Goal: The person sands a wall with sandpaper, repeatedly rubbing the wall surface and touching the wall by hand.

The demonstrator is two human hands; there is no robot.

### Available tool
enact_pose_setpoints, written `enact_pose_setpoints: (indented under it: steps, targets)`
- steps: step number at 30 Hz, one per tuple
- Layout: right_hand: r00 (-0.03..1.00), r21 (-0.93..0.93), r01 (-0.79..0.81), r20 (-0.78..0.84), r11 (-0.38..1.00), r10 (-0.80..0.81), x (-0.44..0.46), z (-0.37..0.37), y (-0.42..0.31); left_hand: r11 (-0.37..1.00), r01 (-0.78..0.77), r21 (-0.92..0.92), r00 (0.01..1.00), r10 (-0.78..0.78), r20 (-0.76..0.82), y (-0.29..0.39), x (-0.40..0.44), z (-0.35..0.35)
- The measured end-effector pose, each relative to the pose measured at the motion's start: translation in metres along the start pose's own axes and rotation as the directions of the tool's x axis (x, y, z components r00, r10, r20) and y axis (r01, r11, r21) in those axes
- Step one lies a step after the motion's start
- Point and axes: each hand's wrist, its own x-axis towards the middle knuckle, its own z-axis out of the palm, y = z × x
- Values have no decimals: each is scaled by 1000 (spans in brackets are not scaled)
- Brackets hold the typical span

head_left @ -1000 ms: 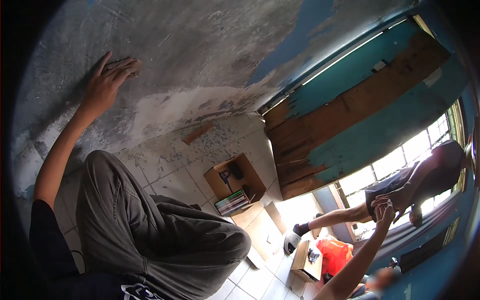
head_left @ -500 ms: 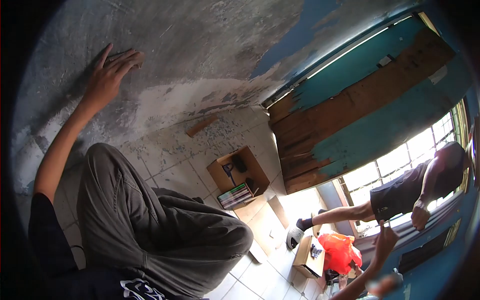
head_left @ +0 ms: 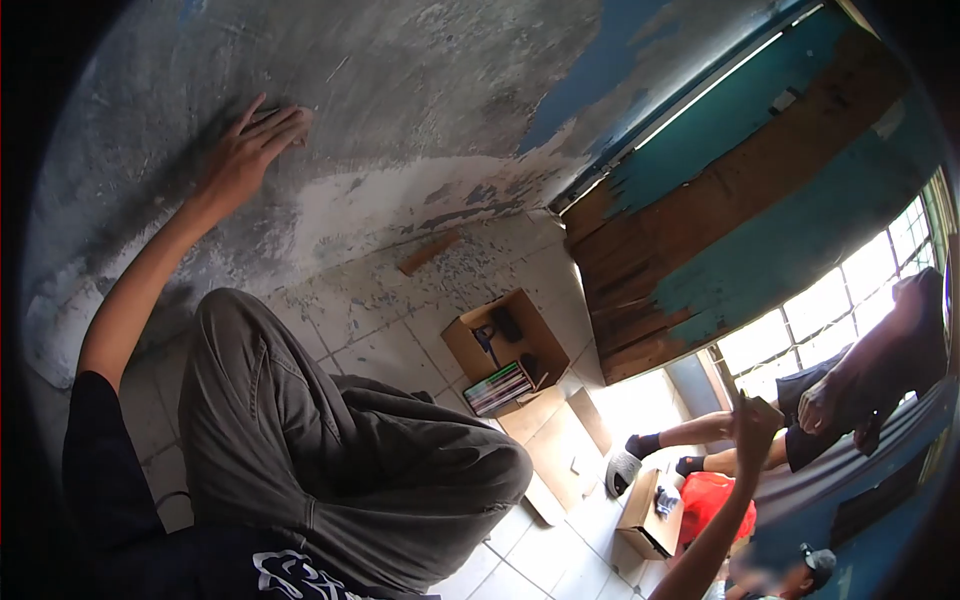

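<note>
This looks like a room in a home, worn and partly stripped; the wall [head_left: 400, 90] shows bare grey and pale patches with scraps of blue paint; the door [head_left: 740, 190] has teal paint broken by exposed brown wood; paint flakes [head_left: 370, 290] litter the tiled floor [head_left: 390, 355]; a barred window [head_left: 850, 290] lets in daylight near a curtain [head_left: 850, 450]; an open cardboard box [head_left: 535, 340] of small items sits on the tiles.

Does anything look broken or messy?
Yes. The wall is patchy, with only bits of blue paint, and flakes litter the floor beside it. The teal panel looks damaged too, with a ragged brown strip.
</note>
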Motion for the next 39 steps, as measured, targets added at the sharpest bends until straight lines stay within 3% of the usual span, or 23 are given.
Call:
enact_pose_setpoints:
  steps: [2, 3, 4, 6, 8, 10, 12, 14, 16, 18, 20, 21, 22, 23, 24, 26, 28, 31, 32, 34, 36, 38, 39]
  targets:
    - [898, -4, 437, 68, 900, -435, 4, 41, -24, 994, -94, -47, 996, 94, -9, 3, 4, 0]
    - [974, 261, 16, 213, 965, -74, 0, 55, -41, 994, -107, -38, 994, 106, -13, 6, 6, 0]
    - [869, 426, -428, 435, 797, 235, -5, 70, -63, 994, -105, -32, 994, 105, -11, 10, 8, 1]
    - [825, 345, -480, 490, 806, 282, -13, 109, -91, 993, -120, -20, 993, 120, -3, 13, 14, 4]
    - [886, 332, -97, 458, 938, -71, -20, 149, -108, 991, -121, 51, 993, 121, 7, 13, 21, 9]
    - [787, 357, -363, 612, 861, 78, -32, 169, -146, 982, -163, 92, 987, 160, 35, 6, 29, 22]
    - [847, 432, -207, 528, 878, -61, -55, 205, -170, 971, -202, 128, 979, 195, 59, 4, 37, 34]
    - [790, 556, -231, 586, 798, -180, -82, 248, -194, 955, -231, 188, 973, 225, 55, 8, 48, 46]
    - [668, 554, -423, 725, 717, -166, -93, 251, -231, 946, -254, 199, 967, 243, 77, 19, 63, 52]
    - [713, 712, -438, 647, 549, -271, -119, 271, -254, 939, -273, 208, 961, 256, 105, 27, 75, 65]
    - [680, 765, -530, 641, 367, -354, -139, 280, -272, 825, -397, 402, 916, 386, 113, 31, 85, 86]
    - [672, 777, -560, 628, 287, -392, -147, 278, -276, 824, -400, 401, 915, 389, 113, 37, 89, 95]
    - [658, 765, -595, 640, 248, -397, -152, 276, -279, 905, -339, 259, 938, 303, 168, 45, 94, 98]
    - [665, 767, -567, 641, 301, -383, -155, 273, -275, 960, -256, 117, 945, 223, 237, 53, 95, 101]
    - [674, 768, -537, 639, 349, -369, -158, 270, -271, 958, -261, 121, 944, 227, 239, 60, 93, 101]
    - [709, 765, -558, 641, 322, -295, -160, 269, -263, 962, -246, 118, 897, 180, 403, 73, 91, 87]
    - [757, 783, -565, 618, 261, -212, -160, 273, -264, 952, -307, 15, 905, 286, 315, 76, 83, 71]
    - [799, 766, -488, 585, 419, -137, -166, 276, -272, 981, -130, -143, 818, 188, 544, 92, 77, 11]
    - [812, 780, -487, 571, 393, -125, -167, 276, -275, 976, -40, -213, 776, 165, 609, 89, 73, 3]
    - [849, 785, -372, 504, 495, -162, -167, 277, -279, 967, -157, -200, 788, 245, 565, 77, 66, -15]
    - [851, 788, -381, 503, 483, -149, -165, 271, -279, 946, -263, -190, 789, 324, 522, 72, 64, -36]
    - [850, 788, -396, 509, 472, -136, -162, 262, -279, 992, -103, -70, 738, 124, 664, 73, 67, -61]
    - [849, 770, -387, 512, 507, -130, -161, 257, -280, 991, -118, -66, 736, 132, 664, 65, 65, -61]
